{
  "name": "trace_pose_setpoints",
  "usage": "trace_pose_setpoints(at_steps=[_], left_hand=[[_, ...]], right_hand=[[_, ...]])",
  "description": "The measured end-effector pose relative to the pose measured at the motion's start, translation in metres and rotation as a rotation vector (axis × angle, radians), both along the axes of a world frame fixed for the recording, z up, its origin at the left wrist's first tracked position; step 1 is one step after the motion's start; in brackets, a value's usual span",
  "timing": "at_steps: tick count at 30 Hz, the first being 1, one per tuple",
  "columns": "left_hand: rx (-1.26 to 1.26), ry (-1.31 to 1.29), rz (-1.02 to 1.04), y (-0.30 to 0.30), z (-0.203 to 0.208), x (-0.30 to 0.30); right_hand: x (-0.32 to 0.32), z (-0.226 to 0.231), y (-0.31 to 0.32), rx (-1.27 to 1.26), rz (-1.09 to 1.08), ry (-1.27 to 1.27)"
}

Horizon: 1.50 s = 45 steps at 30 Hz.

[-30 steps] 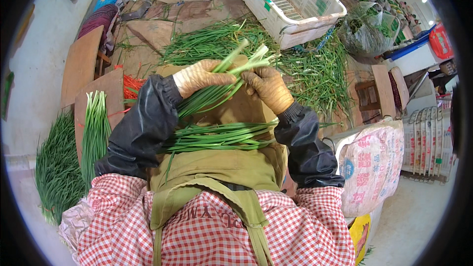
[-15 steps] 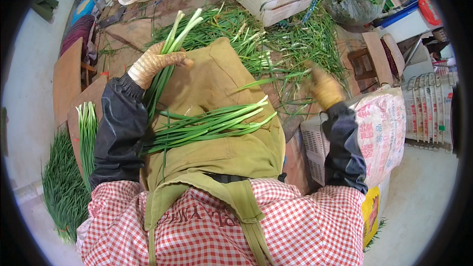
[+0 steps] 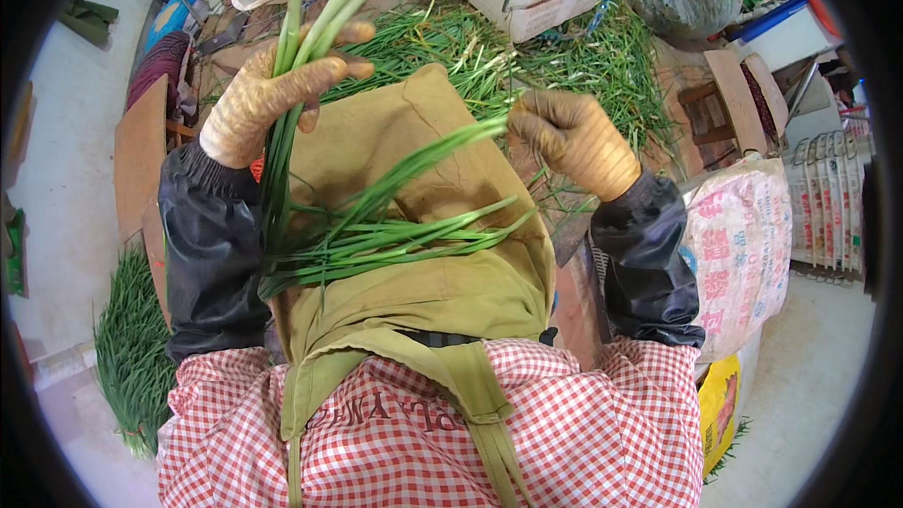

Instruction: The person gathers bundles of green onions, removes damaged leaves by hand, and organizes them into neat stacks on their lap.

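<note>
Person's sat w/ an olive apron [image 3: 376, 146] over the lap, both hands gloved in tan, stained gloves, black sleeves to the elbow. L hand [image 3: 268, 94] is up at far left of the apron, holding an upright bunch of scallion-like greens [image 3: 334, 23] betw. thumb and palm; fingers fairly spread, so the grip looks loose. Pale ends stick up past the fingers, leaves hang down along the L sleeve [image 3: 212, 249]. R hand [image 3: 572, 143], over the apron's R edge, is narrow, fingertips pinching the pale ends of a few stalks [image 3: 423, 160]; these slant down-left across the apron, leaf ends running toward the lap. Below them, a loose batch of greens [image 3: 404, 243] lies crosswise on the apron, pale ends to R.

Beyond the knees, a messy heap of greens [image 3: 602, 75] covers the ground, w/ a white plastic crate [image 3: 531, 0] just behind. By the R elbow there's a pink-printed white sack [image 3: 738, 254]; on the L, nr the wall, a big dark-green bundle [image 3: 132, 357] stands apart from the lap.
</note>
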<state>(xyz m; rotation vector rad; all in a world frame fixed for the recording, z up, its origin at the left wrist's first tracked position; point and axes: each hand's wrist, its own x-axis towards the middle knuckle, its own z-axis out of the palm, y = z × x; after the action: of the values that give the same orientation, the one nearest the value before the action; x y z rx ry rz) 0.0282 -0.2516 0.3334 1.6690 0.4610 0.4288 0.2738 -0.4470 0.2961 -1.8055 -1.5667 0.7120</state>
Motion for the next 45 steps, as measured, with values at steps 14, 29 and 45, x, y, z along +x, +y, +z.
trace_pose_setpoints(at_steps=[14,29,45], left_hand=[[-0.276,0.284,-0.276,-0.014,-0.050,0.027],[-0.171,0.121,-0.078,-0.019,-0.007,0.021],[-0.399,0.340,-0.237,0.013,-0.053,0.026]], right_hand=[[-0.011,-0.022,0.004,-0.002,-0.201,1.040],[-0.008,-0.025,-0.006,0.194,0.061,-0.049],[0.029,-0.031,-0.070,-0.256,-0.094,0.469]])
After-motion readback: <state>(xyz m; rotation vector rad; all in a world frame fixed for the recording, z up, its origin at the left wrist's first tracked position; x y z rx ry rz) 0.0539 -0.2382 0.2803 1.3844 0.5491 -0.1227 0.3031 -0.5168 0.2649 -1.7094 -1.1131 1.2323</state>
